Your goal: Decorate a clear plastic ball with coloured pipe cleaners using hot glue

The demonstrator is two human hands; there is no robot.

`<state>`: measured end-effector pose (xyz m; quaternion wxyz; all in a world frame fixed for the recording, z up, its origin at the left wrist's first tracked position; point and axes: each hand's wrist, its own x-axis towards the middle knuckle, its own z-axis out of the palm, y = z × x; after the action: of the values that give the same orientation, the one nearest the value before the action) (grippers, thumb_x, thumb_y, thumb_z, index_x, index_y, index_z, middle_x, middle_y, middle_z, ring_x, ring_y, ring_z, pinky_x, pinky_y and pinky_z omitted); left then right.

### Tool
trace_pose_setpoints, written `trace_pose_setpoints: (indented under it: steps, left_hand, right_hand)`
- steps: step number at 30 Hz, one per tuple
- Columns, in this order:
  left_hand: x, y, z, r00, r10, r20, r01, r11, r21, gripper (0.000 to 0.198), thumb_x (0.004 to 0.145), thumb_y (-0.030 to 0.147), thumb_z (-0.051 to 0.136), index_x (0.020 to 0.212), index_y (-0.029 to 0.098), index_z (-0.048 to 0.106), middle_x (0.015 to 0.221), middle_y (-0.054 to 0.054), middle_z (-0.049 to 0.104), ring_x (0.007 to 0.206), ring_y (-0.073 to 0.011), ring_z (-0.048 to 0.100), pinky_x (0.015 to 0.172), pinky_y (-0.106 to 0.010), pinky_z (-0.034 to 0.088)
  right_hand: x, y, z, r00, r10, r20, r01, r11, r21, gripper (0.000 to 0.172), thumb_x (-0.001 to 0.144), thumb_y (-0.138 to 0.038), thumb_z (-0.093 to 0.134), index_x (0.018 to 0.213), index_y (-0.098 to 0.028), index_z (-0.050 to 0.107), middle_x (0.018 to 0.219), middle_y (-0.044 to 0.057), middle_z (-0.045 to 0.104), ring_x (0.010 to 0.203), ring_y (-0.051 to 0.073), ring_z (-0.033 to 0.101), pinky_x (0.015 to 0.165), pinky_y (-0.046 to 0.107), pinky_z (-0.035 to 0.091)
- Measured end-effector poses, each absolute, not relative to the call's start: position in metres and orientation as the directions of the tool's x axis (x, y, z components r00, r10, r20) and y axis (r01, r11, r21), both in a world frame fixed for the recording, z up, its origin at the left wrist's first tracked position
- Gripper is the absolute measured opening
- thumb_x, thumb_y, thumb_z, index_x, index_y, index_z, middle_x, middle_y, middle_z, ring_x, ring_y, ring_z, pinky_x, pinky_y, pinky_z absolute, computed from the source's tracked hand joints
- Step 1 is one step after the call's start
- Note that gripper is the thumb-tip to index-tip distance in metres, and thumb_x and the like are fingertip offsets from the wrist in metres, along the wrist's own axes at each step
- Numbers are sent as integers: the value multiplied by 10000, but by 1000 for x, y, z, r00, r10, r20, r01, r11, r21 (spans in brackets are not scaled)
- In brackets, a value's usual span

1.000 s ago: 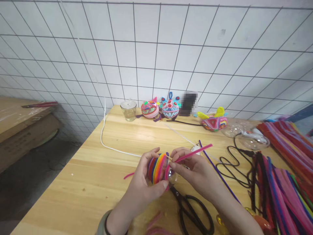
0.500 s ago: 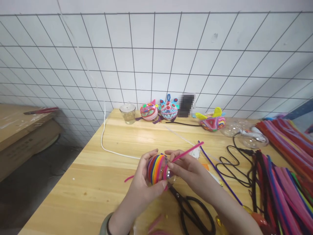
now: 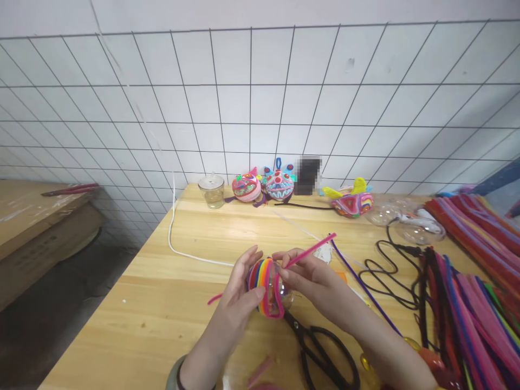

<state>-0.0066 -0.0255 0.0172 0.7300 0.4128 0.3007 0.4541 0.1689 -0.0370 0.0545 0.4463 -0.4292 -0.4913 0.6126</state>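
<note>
A clear plastic ball point(image 3: 287, 290), partly covered with rows of rainbow pipe cleaners, is between my two hands above the table. My left hand point(image 3: 239, 303) wraps the ball's left side, its thumb on the coloured rows. In my right hand point(image 3: 311, 276), thumb and fingers pinch a pink pipe cleaner point(image 3: 312, 250). One end of it sticks out to the upper right; a pink length loops down the front of the ball. Another pink tip point(image 3: 214, 298) shows left of my left hand. Black-handled scissors point(image 3: 312, 346) lie below the ball, blades partly hidden.
Finished pipe-cleaner ornaments point(image 3: 279, 186) and a lidded glass point(image 3: 212, 192) stand by the tiled wall. On the right lie bundles of pipe cleaners point(image 3: 467, 319), a black cable point(image 3: 385, 271) and clear plastic balls point(image 3: 420, 230). A purple pipe cleaner point(image 3: 361, 281) lies beside my right forearm.
My left thumb has moved up from the ball's lower edge onto the coloured rows, uncovering the pink loop's lower bend. My right hand keeps its pinch, almost unmoved.
</note>
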Motion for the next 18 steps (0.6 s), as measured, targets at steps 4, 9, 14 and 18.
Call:
trace_pose_setpoints:
  steps: [4, 9, 14, 18]
  left_hand:
    - [-7, -26, 15, 437, 894, -101, -378, 285, 881, 692, 757, 327, 739, 1387, 310, 451, 1516, -95, 400, 1385, -336, 357, 1136, -494, 258]
    - [-8, -25, 14, 486, 868, -101, -372, 310, 875, 785, 758, 325, 748, 1440, 303, 361, 1514, -105, 407, 1343, -328, 422, 1114, -484, 302]
    - [-11, -26, 20, 554, 819, -146, -303, 362, 882, 869, 791, 310, 725, 1502, 300, 227, 1448, -94, 493, 1319, -297, 451, 1111, -455, 308]
    - [-14, -28, 24, 557, 812, -175, -269, 376, 887, 892, 778, 280, 732, 1510, 307, 223, 1464, -81, 485, 1338, -293, 426, 1123, -451, 275]
  right_hand:
    - [166, -40, 57, -248, 967, -54, -110, -83, -991, 281, 841, -471, 681, 850, -236, 526, 808, -17, 619, 740, 149, 607, 747, 305, 502]
    - [164, -43, 62, -251, 968, -12, -30, -20, -999, 220, 894, -427, 618, 853, -232, 525, 949, 13, 636, 840, 155, 599, 783, 286, 497]
    - [162, -46, 62, -265, 964, 30, 108, 61, -992, 96, 945, -289, 543, 868, -232, 555, 1038, 20, 642, 823, 148, 615, 907, 321, 487]
    - [162, -50, 64, -260, 964, 53, 174, 101, -980, 89, 940, -256, 540, 863, -241, 581, 1065, 37, 658, 991, 202, 632, 925, 335, 491]
